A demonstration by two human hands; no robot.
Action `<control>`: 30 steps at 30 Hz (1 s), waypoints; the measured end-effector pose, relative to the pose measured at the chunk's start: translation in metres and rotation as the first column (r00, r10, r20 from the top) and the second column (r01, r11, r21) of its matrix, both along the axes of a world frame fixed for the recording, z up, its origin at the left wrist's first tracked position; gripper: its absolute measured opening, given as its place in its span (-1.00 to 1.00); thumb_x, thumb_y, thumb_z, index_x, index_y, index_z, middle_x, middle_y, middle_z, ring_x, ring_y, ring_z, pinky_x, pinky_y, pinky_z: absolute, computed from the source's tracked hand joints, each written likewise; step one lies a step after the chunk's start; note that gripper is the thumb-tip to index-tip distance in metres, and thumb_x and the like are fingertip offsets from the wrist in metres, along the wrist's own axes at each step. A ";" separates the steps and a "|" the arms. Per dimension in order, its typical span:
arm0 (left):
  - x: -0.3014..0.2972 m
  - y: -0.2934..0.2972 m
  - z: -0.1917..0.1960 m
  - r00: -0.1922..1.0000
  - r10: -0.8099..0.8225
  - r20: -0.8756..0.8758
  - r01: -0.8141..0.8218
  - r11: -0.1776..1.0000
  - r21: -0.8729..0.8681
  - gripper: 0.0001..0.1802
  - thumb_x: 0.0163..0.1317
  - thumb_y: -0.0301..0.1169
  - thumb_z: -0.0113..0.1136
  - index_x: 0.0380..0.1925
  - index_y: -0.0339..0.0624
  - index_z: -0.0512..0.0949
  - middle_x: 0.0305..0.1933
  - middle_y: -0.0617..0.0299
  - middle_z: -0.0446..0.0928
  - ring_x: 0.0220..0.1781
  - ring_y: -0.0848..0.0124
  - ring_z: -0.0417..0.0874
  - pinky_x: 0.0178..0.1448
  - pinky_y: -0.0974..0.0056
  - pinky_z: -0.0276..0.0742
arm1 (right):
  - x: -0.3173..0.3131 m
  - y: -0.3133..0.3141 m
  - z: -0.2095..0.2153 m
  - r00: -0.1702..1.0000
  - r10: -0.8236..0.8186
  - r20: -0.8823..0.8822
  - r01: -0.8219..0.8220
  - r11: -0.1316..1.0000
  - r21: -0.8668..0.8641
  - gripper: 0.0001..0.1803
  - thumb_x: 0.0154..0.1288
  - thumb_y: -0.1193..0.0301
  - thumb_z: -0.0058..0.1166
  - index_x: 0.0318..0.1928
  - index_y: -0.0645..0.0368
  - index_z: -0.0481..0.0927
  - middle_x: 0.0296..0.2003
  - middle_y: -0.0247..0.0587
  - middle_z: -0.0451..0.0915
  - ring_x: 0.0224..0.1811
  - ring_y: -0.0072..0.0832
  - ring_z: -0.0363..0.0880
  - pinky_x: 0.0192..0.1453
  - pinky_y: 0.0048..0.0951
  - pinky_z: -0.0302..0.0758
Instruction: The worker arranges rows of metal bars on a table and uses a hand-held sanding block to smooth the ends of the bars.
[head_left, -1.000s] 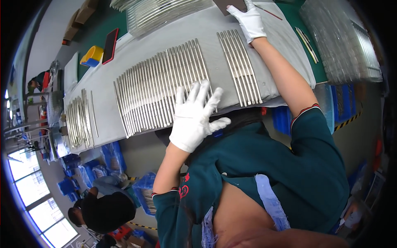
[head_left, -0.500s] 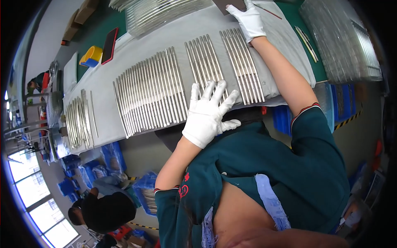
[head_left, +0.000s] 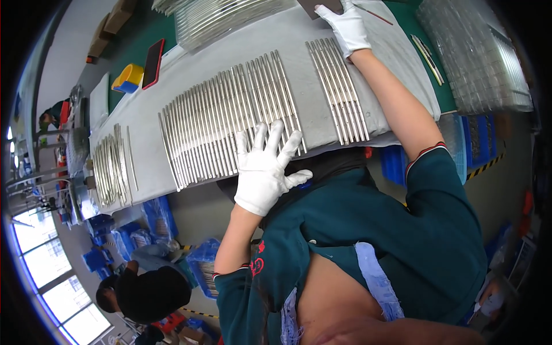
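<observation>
Slim silvery metal rods lie side by side on a grey cloth. My left hand (head_left: 263, 172), in a white glove, rests with spread fingers over the near ends of a bundle of rods (head_left: 273, 89). That bundle lies up against a wider row of rods (head_left: 204, 126) to its left. Farther right, past a gap, is a separate group of rods (head_left: 338, 89). My gloved right hand (head_left: 347, 29) reaches to the far edge, at a dark brown flat piece (head_left: 312, 8). Its thumb shows, but the other fingers are mostly cut off by the picture's edge.
Loose thinner rods (head_left: 111, 167) lie at the cloth's left end. A red-edged phone (head_left: 152, 63) and a yellow-blue tape roll (head_left: 127, 78) sit behind. Plastic-wrapped stacks (head_left: 466, 63) stand at right. Pens (head_left: 426, 57) lie beside them. A person (head_left: 146, 293) is at lower left.
My left hand has slid left with the middle group of rods, closing its gap to the wide row. The gap to the right-hand group has widened. My right hand has hardly moved.
</observation>
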State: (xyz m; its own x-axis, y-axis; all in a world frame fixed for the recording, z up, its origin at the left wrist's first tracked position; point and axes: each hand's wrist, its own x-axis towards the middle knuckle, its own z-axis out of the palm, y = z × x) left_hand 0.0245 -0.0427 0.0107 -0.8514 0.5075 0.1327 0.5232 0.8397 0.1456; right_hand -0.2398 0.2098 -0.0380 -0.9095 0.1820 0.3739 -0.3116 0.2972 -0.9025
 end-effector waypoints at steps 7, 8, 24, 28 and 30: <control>-0.001 0.010 -0.002 1.000 -0.020 0.010 0.020 1.000 0.015 0.01 -0.01 0.30 0.39 0.42 0.11 0.41 0.47 -0.12 0.35 0.46 -0.20 0.36 0.47 -0.45 0.15 | -0.003 0.001 -0.003 0.999 0.016 -0.041 -0.017 0.999 -0.028 -0.09 0.28 0.31 0.35 0.56 0.19 0.22 0.39 0.07 0.44 0.43 -0.14 0.39 0.50 -0.28 0.33; -0.004 0.017 -0.003 0.999 -0.035 0.035 0.033 0.998 0.056 0.00 0.00 0.29 0.39 0.42 0.11 0.40 0.47 -0.11 0.35 0.47 -0.20 0.36 0.47 -0.43 0.17 | -0.003 0.002 -0.004 1.000 0.006 -0.025 -0.006 1.000 -0.013 -0.09 0.28 0.31 0.35 0.56 0.19 0.21 0.38 0.07 0.44 0.43 -0.14 0.39 0.51 -0.28 0.33; 0.011 -0.051 -0.003 0.958 0.274 -0.085 -0.281 0.955 -0.094 0.09 0.03 0.37 0.33 0.47 -0.02 0.35 0.46 -0.16 0.38 0.47 -0.16 0.39 0.51 -0.42 0.11 | 0.005 0.002 0.007 0.999 0.010 -0.052 -0.008 0.999 0.035 -0.14 0.28 0.36 0.30 0.55 0.18 0.23 0.31 0.04 0.51 0.35 -0.18 0.47 0.44 -0.31 0.38; 0.009 -0.041 -0.008 0.969 0.239 -0.059 -0.243 0.968 -0.058 0.07 0.02 0.37 0.34 0.47 0.05 0.36 0.49 -0.15 0.36 0.48 -0.18 0.39 0.51 -0.44 0.11 | 0.001 0.002 0.005 0.998 0.031 -0.063 -0.031 1.000 -0.003 -0.17 0.28 0.41 0.28 0.53 0.20 0.25 0.31 0.02 0.50 0.36 -0.20 0.45 0.45 -0.33 0.37; 0.007 -0.032 -0.007 0.980 0.196 -0.047 -0.197 0.980 -0.017 0.05 0.02 0.37 0.34 0.45 0.07 0.38 0.48 -0.15 0.37 0.46 -0.21 0.40 0.48 -0.44 0.13 | 0.000 0.001 0.005 0.993 0.053 -0.106 -0.056 0.998 -0.023 -0.17 0.27 0.41 0.29 0.52 0.20 0.25 0.32 0.01 0.49 0.37 -0.20 0.44 0.45 -0.32 0.37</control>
